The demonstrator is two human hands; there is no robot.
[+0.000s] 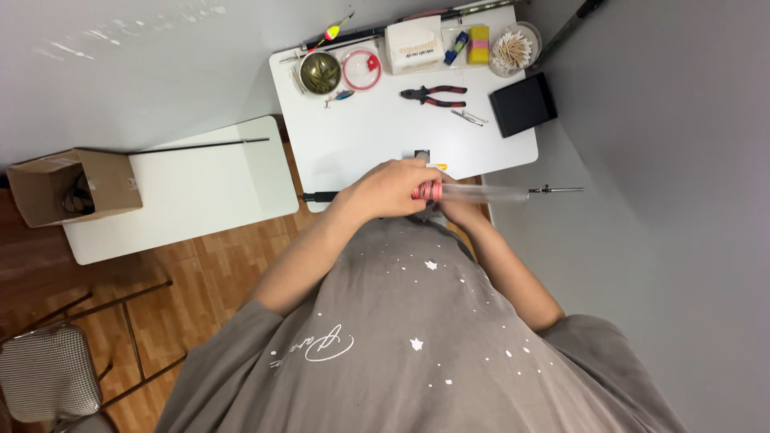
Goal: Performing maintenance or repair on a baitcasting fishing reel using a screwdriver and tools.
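Fishing-rod section [481,192], a clear tube with a red-patterned grip and a thin metal tip pointing right, sits crosswise at your chest, just over the near edge of the small white table [377,136]. Your left hand [391,189] wraps over the red grip, fingers curled shut around it. Your right hand [459,210] lies mostly hidden beneath the rod, touching it; you cannot tell how tightly it closes. On the table behind, red-handled pliers [435,96] lie near the middle, a black pad [523,104] at the right edge, a round tub of cotton swabs [513,50] in the far corner. An open cardboard box [72,186] rests on the lower white table [200,192] at left.
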